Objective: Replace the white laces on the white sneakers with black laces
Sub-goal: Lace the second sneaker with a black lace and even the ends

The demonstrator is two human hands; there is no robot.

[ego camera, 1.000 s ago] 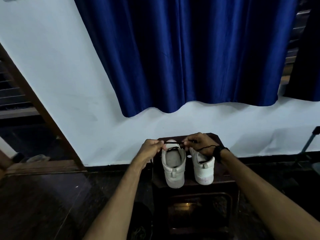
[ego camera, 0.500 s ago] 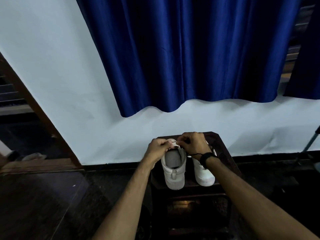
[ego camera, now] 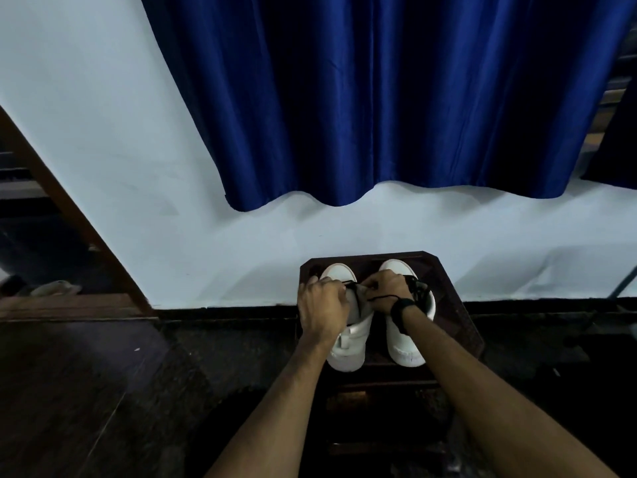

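On top of a dark wooden stool point(ego camera: 458, 315), two white sneakers side by side, heels toward the camera. Left hand point(ego camera: 320, 305) and right hand point(ego camera: 387, 291), both with curled fingers, pinching a black lace point(ego camera: 350, 282) at the collar of the left sneaker point(ego camera: 348, 346). Right sneaker point(ego camera: 410, 343) already showing black lacing. No white laces seen. Probably near the end: final tightening or tying left. No containers visible.

A blue curtain point(ego camera: 389, 98) hangs against a pale wall point(ego camera: 86, 132) beyond the grip. Underneath it stands a dark wooden stool point(ego camera: 458, 326) on a dark floor point(ego camera: 86, 391); a wooden frame point(ego camera: 69, 215) slants at far left.
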